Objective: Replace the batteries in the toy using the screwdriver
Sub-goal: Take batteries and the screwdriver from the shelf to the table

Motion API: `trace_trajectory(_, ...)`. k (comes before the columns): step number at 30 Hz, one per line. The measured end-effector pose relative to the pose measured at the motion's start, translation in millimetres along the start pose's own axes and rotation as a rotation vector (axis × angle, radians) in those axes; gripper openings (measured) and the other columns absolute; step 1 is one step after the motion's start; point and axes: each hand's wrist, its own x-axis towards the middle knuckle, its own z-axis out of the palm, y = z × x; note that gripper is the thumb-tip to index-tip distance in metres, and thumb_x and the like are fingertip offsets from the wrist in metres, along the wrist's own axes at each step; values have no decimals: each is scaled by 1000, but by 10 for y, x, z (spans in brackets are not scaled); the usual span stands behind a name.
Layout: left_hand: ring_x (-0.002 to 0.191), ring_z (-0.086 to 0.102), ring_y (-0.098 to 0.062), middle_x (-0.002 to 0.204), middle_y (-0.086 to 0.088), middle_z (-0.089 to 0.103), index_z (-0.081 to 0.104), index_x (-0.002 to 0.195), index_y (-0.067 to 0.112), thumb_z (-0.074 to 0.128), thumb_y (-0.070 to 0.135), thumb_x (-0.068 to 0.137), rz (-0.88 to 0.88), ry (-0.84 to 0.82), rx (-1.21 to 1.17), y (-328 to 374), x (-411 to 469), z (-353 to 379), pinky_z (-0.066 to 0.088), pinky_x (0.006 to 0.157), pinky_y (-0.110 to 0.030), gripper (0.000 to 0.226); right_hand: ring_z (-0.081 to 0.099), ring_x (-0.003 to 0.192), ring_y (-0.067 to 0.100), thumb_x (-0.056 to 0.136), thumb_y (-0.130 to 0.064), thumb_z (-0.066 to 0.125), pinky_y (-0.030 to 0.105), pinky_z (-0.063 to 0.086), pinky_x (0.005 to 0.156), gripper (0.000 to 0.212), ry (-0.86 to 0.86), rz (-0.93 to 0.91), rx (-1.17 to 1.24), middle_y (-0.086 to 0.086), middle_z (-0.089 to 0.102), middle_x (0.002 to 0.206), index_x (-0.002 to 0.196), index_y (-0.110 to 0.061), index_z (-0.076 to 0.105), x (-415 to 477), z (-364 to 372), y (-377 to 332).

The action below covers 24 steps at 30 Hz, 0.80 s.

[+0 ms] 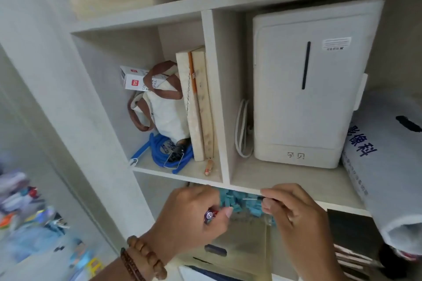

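My left hand [194, 214] is curled around a small cylindrical object [210, 215] with a silver end and red sides; it looks like a battery, though I cannot be sure. My right hand [294, 214] pinches a thin screwdriver [255, 199], whose silver shaft points left and whose dark handle sits between the fingertips. Both hands hover just below the front edge of a shelf [242, 186], over a pile of small teal blocks [242, 203]. No toy can be made out for certain.
A white appliance [303, 89] stands in the right cubby with a coiled cord [243, 128]. The left cubby holds a white bag [166, 109], blue hose [159, 150], boards [196, 102] and a small box [134, 80]. Blurred colourful items [27, 207] lie lower left. A white roll [392, 166] leans at right.
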Motion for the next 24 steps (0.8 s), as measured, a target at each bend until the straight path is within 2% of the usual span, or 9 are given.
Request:
trace_trajectory(3, 50, 31, -9, 53, 7, 42, 45, 60, 17, 67, 33, 77, -48, 5, 57, -141, -305, -270, 28, 46, -22, 32, 74, 69, 10, 88, 2, 72, 20, 61, 62, 34, -106, 41, 127, -9, 68, 92, 87, -32, 76, -59, 264, -209)
trace_trajectory(4, 50, 30, -9, 53, 7, 42, 44, 60, 18, 67, 33, 77, -65, 6, 81, -192, -408, -375, 28, 45, -22, 32, 72, 63, 11, 88, -2, 73, 22, 61, 58, 34, -148, 56, 138, -7, 69, 86, 81, -35, 74, -85, 364, -283)
trace_trajectory(7, 46, 34, -13, 52, 6, 41, 43, 59, 19, 68, 34, 76, -126, 28, 149, -370, -732, -707, 31, 42, -26, 34, 65, 47, 12, 89, -14, 74, 26, 57, 51, 24, -277, 77, 132, 0, 69, 64, 73, -31, 70, -153, 690, -550)
trace_trajectory(9, 46, 35, -13, 53, 5, 41, 42, 60, 20, 69, 36, 75, -168, 57, 183, -507, -980, -956, 31, 42, -26, 35, 67, 47, 16, 89, -9, 75, 23, 57, 49, 24, -338, 90, 181, 3, 71, 61, 73, -26, 71, -200, 956, -762)
trace_trajectory(13, 46, 36, -14, 54, 5, 41, 43, 60, 20, 67, 37, 76, -244, 96, 225, -843, -1587, -1509, 32, 42, -26, 34, 73, 56, 13, 82, 0, 80, 26, 62, 62, 29, -495, 49, 201, 3, 75, 62, 74, -27, 72, -387, 1662, -1297)
trace_trajectory(15, 46, 36, -13, 55, 7, 37, 42, 61, 21, 67, 37, 76, -287, 108, 230, -1053, -1960, -1816, 29, 44, -24, 34, 74, 56, 12, 79, 4, 82, 22, 61, 62, 31, -537, 41, 241, 2, 76, 64, 71, -25, 72, -565, 2089, -1571)
trace_trajectory(18, 50, 32, -11, 59, 11, 31, 36, 64, 24, 69, 36, 77, -359, 119, 278, -1414, -2567, -2310, 27, 46, -24, 37, 75, 58, 18, 76, 3, 84, 29, 62, 63, 35, -558, -13, 277, -2, 75, 62, 77, -30, 72, -879, 2772, -2031)
trace_trajectory(22, 50, 36, -16, 56, 4, 39, 41, 62, 19, 66, 37, 80, -451, 128, 349, -1863, -3358, -2949, 35, 44, -34, 36, 69, 53, 14, 75, 2, 85, 15, 53, 56, 33, -641, -87, 331, -5, 71, 60, 66, -26, 69, -1293, 3627, -2615)
trace_trajectory(24, 49, 33, -13, 55, 6, 37, 39, 62, 21, 67, 37, 79, -504, 144, 380, -2024, -3702, -3257, 33, 43, -30, 36, 66, 49, 9, 75, 2, 85, 12, 49, 54, 31, -688, -100, 358, -6, 71, 59, 65, -24, 70, -1462, 4013, -2892)
